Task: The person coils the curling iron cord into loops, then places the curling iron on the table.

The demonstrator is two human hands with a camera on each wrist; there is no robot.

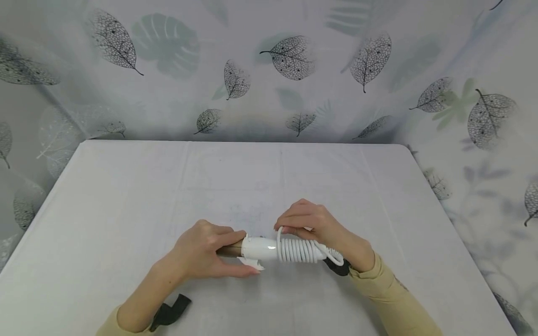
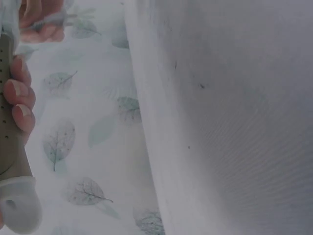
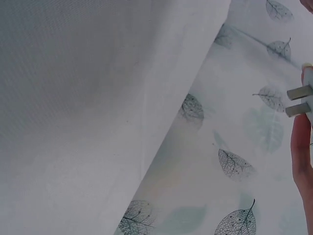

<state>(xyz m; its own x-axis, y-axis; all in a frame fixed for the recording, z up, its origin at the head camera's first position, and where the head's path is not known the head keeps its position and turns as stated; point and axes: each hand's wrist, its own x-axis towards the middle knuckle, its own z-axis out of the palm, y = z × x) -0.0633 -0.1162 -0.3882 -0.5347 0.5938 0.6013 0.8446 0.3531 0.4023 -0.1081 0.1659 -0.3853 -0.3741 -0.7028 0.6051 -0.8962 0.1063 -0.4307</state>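
A curling iron with a white handle [image 1: 260,248] lies sideways between both hands, above the table's front half. My left hand [image 1: 201,252] grips its brownish barrel [image 1: 229,251], thumb stretched along the near side by a white lever [image 1: 251,263]. In the left wrist view, fingertips [image 2: 22,93] curl over the barrel, which has a row of small holes and a white tip [image 2: 22,205]. White cord [image 1: 298,251] is wound in tight coils round the handle's right part. My right hand [image 1: 313,221] pinches the cord's two-pin plug [image 3: 305,95], whose flat pins show in the right wrist view.
A white cloth covers the table [image 1: 126,196]. Leaf-patterned curtain [image 1: 252,102] hangs behind it and on both sides. Black straps [image 1: 172,311] show by each wrist.
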